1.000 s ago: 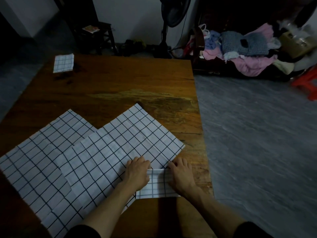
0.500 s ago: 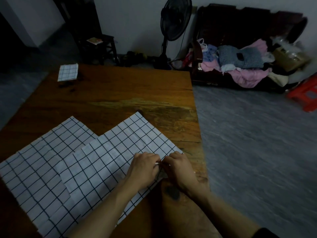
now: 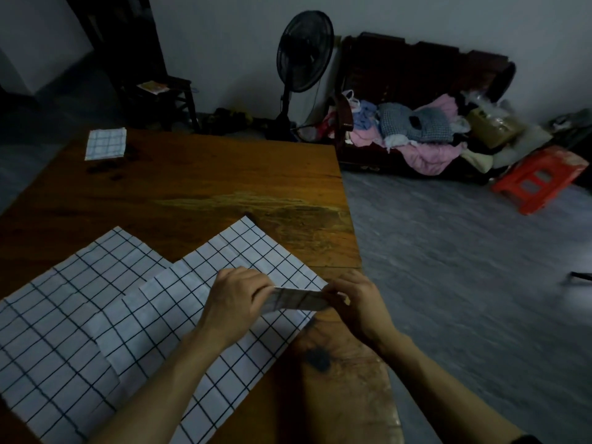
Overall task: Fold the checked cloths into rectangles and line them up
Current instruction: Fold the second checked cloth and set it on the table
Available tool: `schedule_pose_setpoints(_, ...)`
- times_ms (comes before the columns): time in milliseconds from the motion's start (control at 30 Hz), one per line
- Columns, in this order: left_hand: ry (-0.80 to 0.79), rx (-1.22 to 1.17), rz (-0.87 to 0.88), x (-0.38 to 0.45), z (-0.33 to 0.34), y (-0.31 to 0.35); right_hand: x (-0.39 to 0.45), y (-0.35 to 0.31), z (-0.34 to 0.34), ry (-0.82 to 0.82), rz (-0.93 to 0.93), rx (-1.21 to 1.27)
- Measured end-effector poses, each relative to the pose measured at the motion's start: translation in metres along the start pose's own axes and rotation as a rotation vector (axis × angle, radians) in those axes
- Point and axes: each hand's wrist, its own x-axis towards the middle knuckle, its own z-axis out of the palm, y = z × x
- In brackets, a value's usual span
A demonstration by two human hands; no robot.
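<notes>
A small folded checked cloth (image 3: 298, 299) is held edge-on just above the table, between my left hand (image 3: 237, 299) and my right hand (image 3: 357, 302); each hand pinches one end. Beneath them two large unfolded checked cloths lie overlapping on the wooden table (image 3: 198, 190): one (image 3: 224, 270) under my hands, the other (image 3: 64, 315) to its left. Another folded checked cloth (image 3: 106, 143) lies flat at the table's far left corner.
The table's right edge runs close to my right hand, with grey floor beyond. A standing fan (image 3: 302, 59), a dark chair (image 3: 157, 97), a bench piled with clothes (image 3: 416, 133) and a red stool (image 3: 538, 177) stand past the table.
The small folded cloth, which my hands pressed flat near the table's front edge, has been picked up and now sits edge-on between both hands. The camera tilted upward.
</notes>
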Motion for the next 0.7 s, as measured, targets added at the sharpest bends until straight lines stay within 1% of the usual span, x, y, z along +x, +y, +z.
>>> schedule_pose_setpoints(167,-0.002,-0.044,0.020,-0.004,-0.001,-0.001,-0.011,-0.012,-0.012,0.055,0.037,-0.004)
schedule_pose_setpoints(300,0.028,-0.083,0.008,-0.013,-0.002,0.001,-0.028,-0.023,-0.024,0.040,0.078,-0.012)
schedule_pose_setpoints(433,0.072,-0.037,0.049,-0.024,-0.012,0.014,-0.044,-0.031,-0.030,0.022,0.085,-0.050)
schedule_pose_setpoints(500,0.064,0.026,0.075,-0.030,-0.019,0.020,-0.051,-0.037,-0.034,0.025,0.086,-0.046)
schedule_pose_setpoints(600,0.062,0.115,0.101,-0.041,-0.029,0.032,-0.063,-0.047,-0.042,0.054,0.055,-0.040)
schedule_pose_setpoints(700,0.095,0.124,0.087,-0.055,-0.041,0.048,-0.078,-0.054,-0.052,0.090,0.020,-0.013)
